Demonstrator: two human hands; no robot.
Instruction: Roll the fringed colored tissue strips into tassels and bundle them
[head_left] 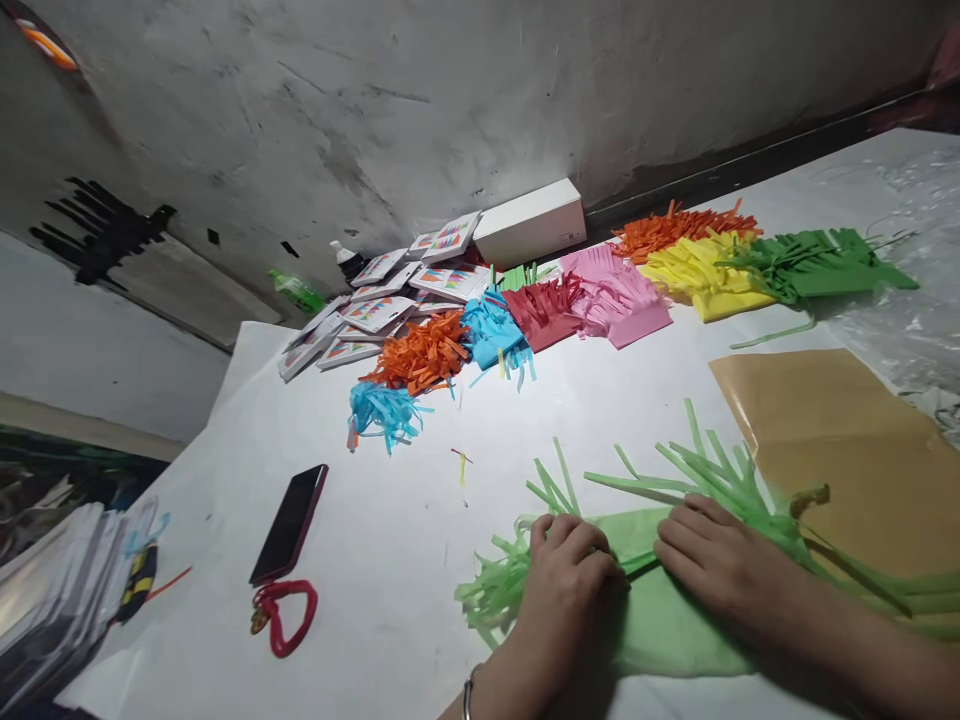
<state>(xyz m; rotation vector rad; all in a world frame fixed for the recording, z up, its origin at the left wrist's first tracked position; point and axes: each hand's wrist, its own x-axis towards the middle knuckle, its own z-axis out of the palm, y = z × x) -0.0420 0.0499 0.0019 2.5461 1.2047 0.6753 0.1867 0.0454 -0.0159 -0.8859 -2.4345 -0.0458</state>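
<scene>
Head view | left hand [571, 580], right hand [716, 555] half-curled on light-green fringed paper [679, 640] | grip: I can't tell | phone [291, 525] left of that paper

Left of fingers [574, 537]: dark phone [290, 525], red looped cord [275, 634]. Far beyond fingers: white box [525, 235]; farther left, green bottle [298, 292].

Reaches in with left forearm [514, 680] from below and right forearm [855, 630] from the lower right, resting left hand [571, 590] and right hand [720, 553] palm down, near each other but apart, with fingers [679, 545] bent.
</scene>
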